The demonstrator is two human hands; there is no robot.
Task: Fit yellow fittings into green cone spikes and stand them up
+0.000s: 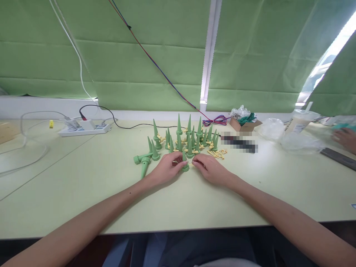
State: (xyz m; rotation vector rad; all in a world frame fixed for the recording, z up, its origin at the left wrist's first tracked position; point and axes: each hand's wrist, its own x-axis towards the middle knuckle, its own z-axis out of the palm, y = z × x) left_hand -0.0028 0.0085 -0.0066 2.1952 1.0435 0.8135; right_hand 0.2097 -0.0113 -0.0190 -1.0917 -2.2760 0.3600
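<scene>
My left hand [167, 168] is closed around a green plastic watering spike [185, 167], which stands point up on its round base. Its thumb and forefinger grip the spike near the base. My right hand [211, 168] is closed in a pinch on a small yellow valve piece [191, 165] at the spike's right side; the fingers partly hide it. Just beyond my hands, several green spikes [178, 126] stand upright in a cluster, many with yellow pieces at their bases. Two more spikes [145, 167] lie on their sides left of my left hand.
Loose yellow pieces [218, 153] lie right of the cluster. A white power strip [85, 129] with plugs and cables is at the left. Toward the right are a cardboard box [244, 125], a drink cup [299, 120], plastic bags and another person's hand [346, 139].
</scene>
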